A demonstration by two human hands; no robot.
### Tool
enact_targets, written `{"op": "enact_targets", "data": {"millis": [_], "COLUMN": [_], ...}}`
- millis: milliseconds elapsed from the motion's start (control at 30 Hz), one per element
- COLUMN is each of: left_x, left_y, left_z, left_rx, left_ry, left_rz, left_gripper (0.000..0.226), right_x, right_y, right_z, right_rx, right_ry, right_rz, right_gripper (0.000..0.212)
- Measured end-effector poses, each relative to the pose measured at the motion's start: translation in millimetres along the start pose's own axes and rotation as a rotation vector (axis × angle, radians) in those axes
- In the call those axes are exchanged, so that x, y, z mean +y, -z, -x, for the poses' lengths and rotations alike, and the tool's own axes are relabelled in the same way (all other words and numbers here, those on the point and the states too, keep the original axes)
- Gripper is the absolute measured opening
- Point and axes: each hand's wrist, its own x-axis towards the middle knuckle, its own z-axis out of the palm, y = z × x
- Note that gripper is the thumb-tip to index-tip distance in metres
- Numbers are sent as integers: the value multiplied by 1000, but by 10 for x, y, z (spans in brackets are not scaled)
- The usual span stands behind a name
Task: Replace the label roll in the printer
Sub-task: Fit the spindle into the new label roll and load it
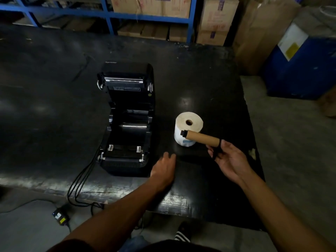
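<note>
Your right hand [228, 159] pinches the empty cardboard core [202, 138] on its black spindle, fingers closed on the spindle's end. The full label roll [188, 129] stands on the table [54, 110] at ten o'clock from that hand. Your left hand [164, 168] hovers empty and relaxed beside the open printer [127, 117].

Table [54, 110]: dark, scuffed top filling most of the frame, its near edge worn pale at lower left.
Printer [127, 122]: black, lid swung open, standing on the table left of centre; roll bay bare.
Label roll [188, 130]: white, on end, core hole facing up, right of the printer and apart from it.
Cables [81, 180]: dark, running from the printer's near left corner over the table edge.
</note>
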Motion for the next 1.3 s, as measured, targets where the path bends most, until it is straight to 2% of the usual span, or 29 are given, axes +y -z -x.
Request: {"op": "enact_targets", "data": {"millis": [133,233,267,333,367,433,500,567,667,733,800,833,900,967,1033,1133,1300], "left_x": [-67,-60,-25,104,173,272,327,341,263,163,66,20,-28,-10,43,115,164], "left_y": [-69,-70,-42,75,128,176,212,239,346,455,519,507,427,278,152,52,23], "left_z": [-26,-68,-69,-42,-21,-1,18,23,-20,-85,-153,-181,-208,-178,-121,-116,-150], "left_rx": [39,196,221,95,4,-65,-33,18,209,378,441,420,295,137,37,11,30], "left_ry": [-29,-84,-80,-15,22,94,127,131,168,240,330,372,406,325,273,332,333], "left_rz": [49,196,380,959,1224,1565,1750,1834,1897,1880,1762,1647,1260,843,594,442,376], "left_gripper": [36,35,39,45,41,24,15,14,9,8,16,21,33,39,42,46,53], "right_x": [54,108,131,196,239,332,409,453,465,450,437,433,430,436,450,469,482], "right_y": [56,57,53,38,25,2,-4,11,83,165,254,294,355,392,414,425,404], "right_z": [-2,8,10,23,32,55,75,91,117,132,137,136,131,134,150,181,217], "right_rx": [-5,0,0,-8,-18,-39,-51,-46,-10,26,77,108,173,213,222,220,207], "right_ry": [-14,-21,-25,-47,-65,-108,-146,-163,-173,-177,-172,-165,-151,-146,-148,-152,-143], "right_rz": [-22,-23,-21,-27,-31,-46,-87,-135,-190,-196,-179,-171,-150,-124,-107,-96,-107], "right_gripper": [14,14,13,13,12,13,13,13,10,11,11,11,11,14,14,13,13]}}
